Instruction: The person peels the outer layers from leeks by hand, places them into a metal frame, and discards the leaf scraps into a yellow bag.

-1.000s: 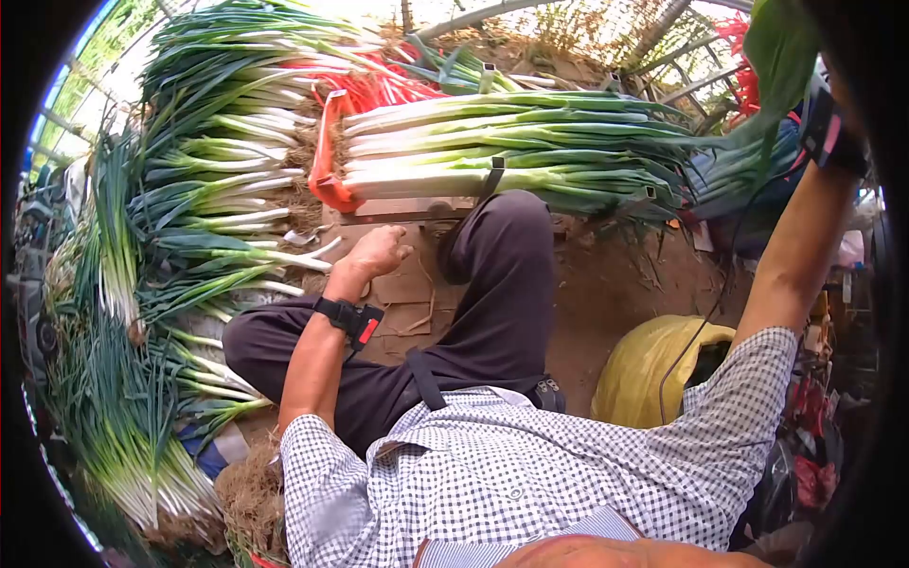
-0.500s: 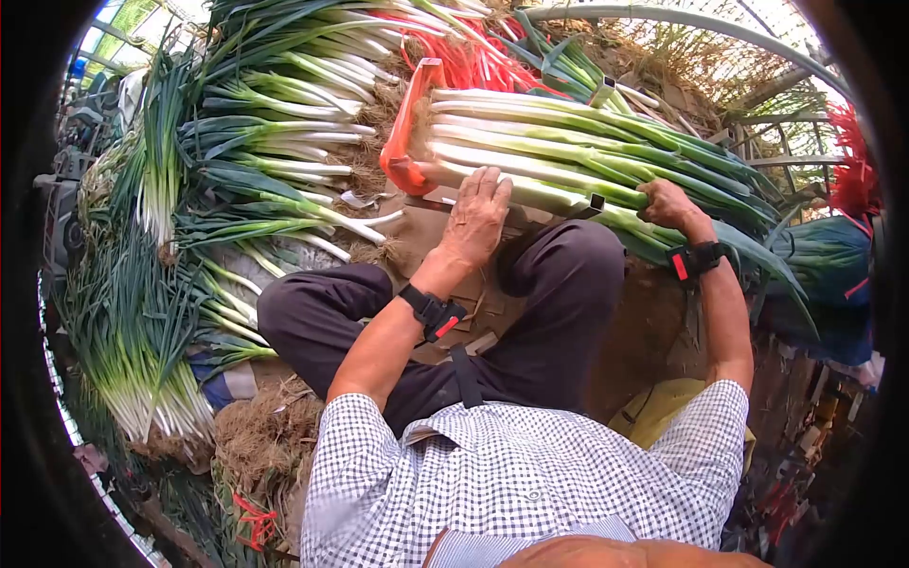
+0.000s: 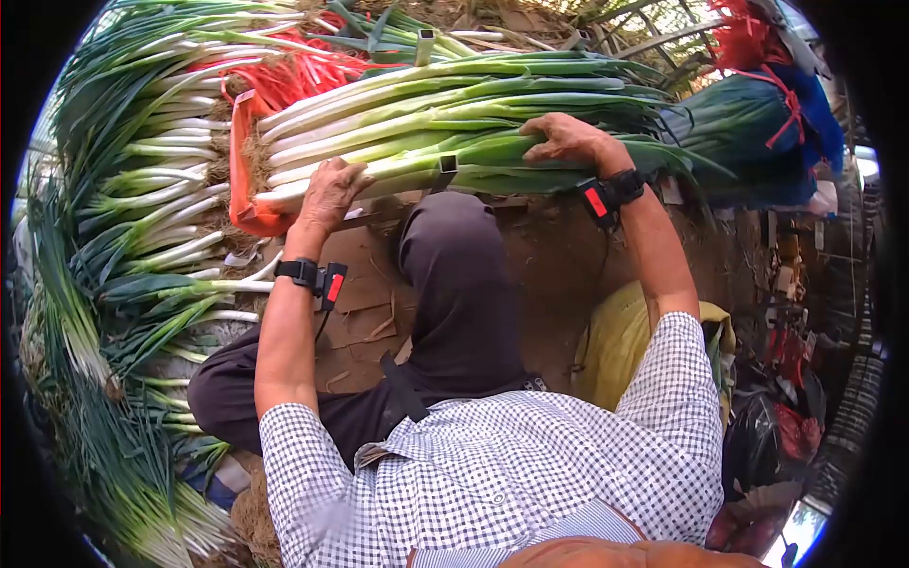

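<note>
A row of long green onions (image 3: 407,123) lies side by side in a metal frame, white root ends against an orange stop (image 3: 243,180) on the left, green leaves to the right. At the near edge, my left hand (image 3: 329,197) has its fingers bent over the white stem of the nearest onion, close to the root end. Over the leaves further right, my right hand (image 3: 573,140) is held with thumb and fingers apart and nothing between them. A square metal post (image 3: 447,168) of the frame stands between the two hands.
Many loose green onions (image 3: 170,227) are piled on the left. Red plastic strips (image 3: 284,71) lie behind the orange stop. At the right rests a tied, wrapped bundle (image 3: 748,133). A yellow sack (image 3: 606,350) is beside my right arm.
The view has swung right, so the frame appears further left. My right hand has loosened from the leaves and its fingers are spread. My left hand's fingers, flatter before, are now more bent.
</note>
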A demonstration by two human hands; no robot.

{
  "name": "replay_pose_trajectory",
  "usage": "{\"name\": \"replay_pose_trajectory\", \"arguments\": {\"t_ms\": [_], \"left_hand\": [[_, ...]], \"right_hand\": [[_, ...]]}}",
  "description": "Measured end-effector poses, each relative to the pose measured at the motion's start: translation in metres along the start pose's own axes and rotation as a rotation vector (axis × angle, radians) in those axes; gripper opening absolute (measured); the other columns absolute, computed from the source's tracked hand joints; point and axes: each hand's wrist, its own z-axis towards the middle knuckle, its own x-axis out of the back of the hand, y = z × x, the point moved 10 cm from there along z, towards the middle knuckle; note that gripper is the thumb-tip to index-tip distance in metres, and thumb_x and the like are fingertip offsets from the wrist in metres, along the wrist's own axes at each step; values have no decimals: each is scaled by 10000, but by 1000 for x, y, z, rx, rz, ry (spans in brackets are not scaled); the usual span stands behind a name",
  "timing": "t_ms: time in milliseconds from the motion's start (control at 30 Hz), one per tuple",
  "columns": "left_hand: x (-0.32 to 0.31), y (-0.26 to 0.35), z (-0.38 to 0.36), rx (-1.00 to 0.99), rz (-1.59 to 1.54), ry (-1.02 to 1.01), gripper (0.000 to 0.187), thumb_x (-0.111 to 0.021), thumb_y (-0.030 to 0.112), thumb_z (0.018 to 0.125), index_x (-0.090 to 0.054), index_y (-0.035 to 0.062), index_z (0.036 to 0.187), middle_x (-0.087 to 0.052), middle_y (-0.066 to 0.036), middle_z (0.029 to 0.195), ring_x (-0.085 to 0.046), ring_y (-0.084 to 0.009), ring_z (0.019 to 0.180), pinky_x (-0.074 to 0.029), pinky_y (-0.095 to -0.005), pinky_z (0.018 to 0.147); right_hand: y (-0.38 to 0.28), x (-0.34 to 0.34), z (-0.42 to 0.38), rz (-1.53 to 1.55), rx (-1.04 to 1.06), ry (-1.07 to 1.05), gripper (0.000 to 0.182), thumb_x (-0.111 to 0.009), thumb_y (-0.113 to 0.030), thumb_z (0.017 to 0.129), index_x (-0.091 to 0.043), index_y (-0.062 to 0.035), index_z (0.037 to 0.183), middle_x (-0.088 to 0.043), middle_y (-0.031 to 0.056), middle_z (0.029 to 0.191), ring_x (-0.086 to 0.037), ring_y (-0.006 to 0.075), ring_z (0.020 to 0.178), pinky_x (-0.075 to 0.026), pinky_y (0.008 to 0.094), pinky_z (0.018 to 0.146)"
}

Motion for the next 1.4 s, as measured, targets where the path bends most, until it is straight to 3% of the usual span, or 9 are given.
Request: {"name": "replay_pose_trajectory", "arguments": {"t_ms": [300, 533, 633, 800, 900, 1033, 1167, 1300, 1400], "left_hand": [[14, -42, -18, 137, 134, -77, 428, -596, 476, 899, -665, 63, 983, -628, -151, 1008, -566, -353, 1008, -432, -448, 868], [5, -60, -6, 191, 98, -89, 459, -608, 499, 888, -652, 44, 926, -620, -171, 961, -565, -367, 959, -434, -471, 844], [9, -49, -17, 132, 145, -13, 405, -625, 434, 894, -648, 36, 966, -614, -187, 974, -556, -386, 955, -436, -475, 855], [29, -25, -39, -21, 70, 92, 353, -641, 241, 893, -592, 37, 1177, -615, -172, 1082, -546, -363, 1050, -409, -455, 937], [39, -33, -25, -23, -18, 103, 340, -640, 227, 893, -593, 38, 1171, -622, -159, 1023, -559, -355, 1001, -414, -456, 912], [57, -9, 6, -61, -23, 191, 334, -638, 215, 889, -590, 39, 1169, -623, -145, 974, -566, -345, 955, -418, -461, 881], [97, 54, 18, -168, 192, 611, 245, -627, 99, 851, -621, 41, 1089, -617, -141, 1006, -577, -341, 955, -430, -438, 867], [41, 91, 24, -243, 116, 366, 229, -560, 102, 741, -598, 34, 956, -598, -145, 983, -564, -318, 993, -428, -417, 927], [-9, 41, 29, 44, 158, 269, 189, -600, 206, 831, -599, 54, 943, -600, -133, 996, -559, -301, 1015, -400, -434, 951]], "right_hand": [[8, -2, -1, -143, 132, 255, 520, -742, -360, 776, -646, -18, 1155, -661, 227, 1041, -618, 387, 1011, -495, 447, 875], [-17, -11, 23, -297, 38, 95, 452, -775, -322, 696, -647, -45, 1030, -662, 194, 963, -623, 389, 986, -498, 473, 836], [-14, -24, 28, -365, -19, 87, 351, -764, -261, 704, -648, -79, 981, -670, 151, 927, -633, 362, 956, -510, 465, 792], [-31, -29, 2, -396, 273, 422, 179, -676, -73, 699, -659, -81, 877, -669, 128, 817, -640, 357, 858, -508, 480, 750], [-35, 5, 4, -386, 152, 401, 161, -640, -71, 722, -665, -79, 881, -664, 152, 813, -649, 359, 817, -515, 482, 729], [-23, 55, -1, -462, -15, 315, 375, -631, -11, 702, -690, -108, 1059, -651, 191, 884, -632, 378, 904, -506, 457, 792], [6, 89, -15, -426, -13, 405, 317, -700, -87, 742, -687, -88, 1059, -661, 182, 926, -622, 382, 911, -491, 443, 801], [17, 115, -32, -405, 43, 486, 336, -728, -140, 760, -683, -109, 1092, -672, 173, 955, -627, 380, 917, -489, 440, 798], [14, 117, -38, -244, 16, 447, 297, -725, -142, 781, -688, -88, 1071, -680, 187, 968, -632, 385, 920, -492, 430, 794]]}}
